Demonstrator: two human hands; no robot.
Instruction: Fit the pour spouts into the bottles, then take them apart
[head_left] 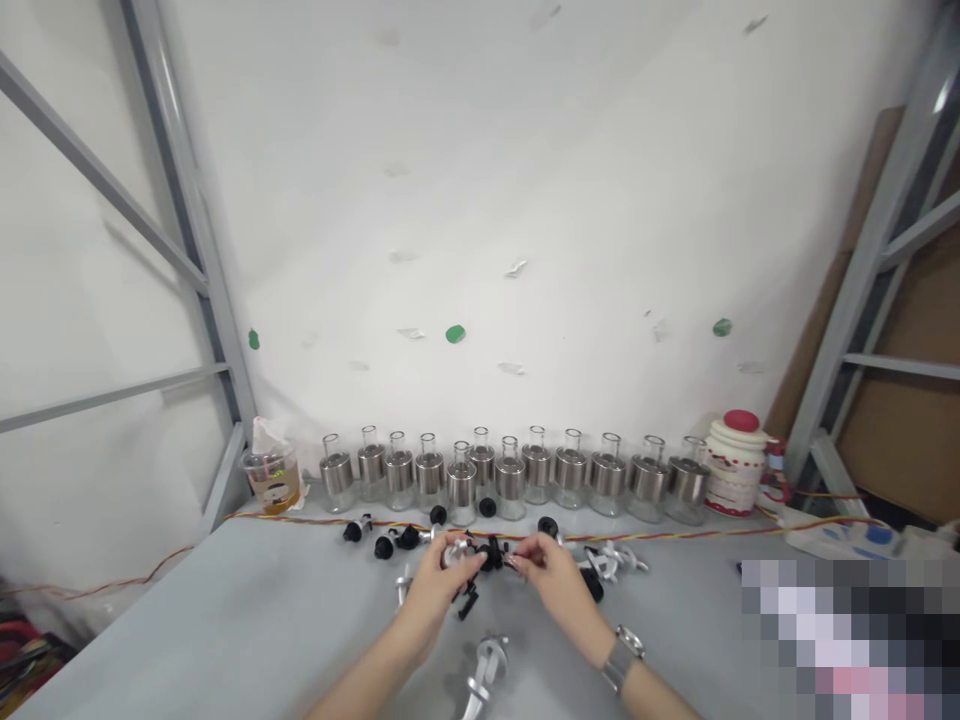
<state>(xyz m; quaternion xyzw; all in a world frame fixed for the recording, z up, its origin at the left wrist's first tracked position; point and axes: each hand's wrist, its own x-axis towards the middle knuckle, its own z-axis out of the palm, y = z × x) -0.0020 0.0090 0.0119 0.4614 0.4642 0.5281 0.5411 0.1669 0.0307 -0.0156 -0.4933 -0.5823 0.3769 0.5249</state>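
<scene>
My left hand (436, 582) and my right hand (553, 578) meet over the grey table (247, 630), both with fingers pinched. Between them they hold a small pourer part (480, 555) with a silver collar and a black stopper. Around the hands lie several loose black stoppers (385, 545) and silver spouts (615, 560). Another silver spout (486, 668) lies nearer me, between my forearms. My right wrist wears a metal watch (622, 655).
A row of several glass bottles with steel collars (510, 478) stands along the wall. A plastic cup of amber liquid (274, 480) sits at the left, a white jar with a red lid (737, 462) at the right. A twisted red-yellow cable (675, 535) crosses the table. Metal shelving frames both sides.
</scene>
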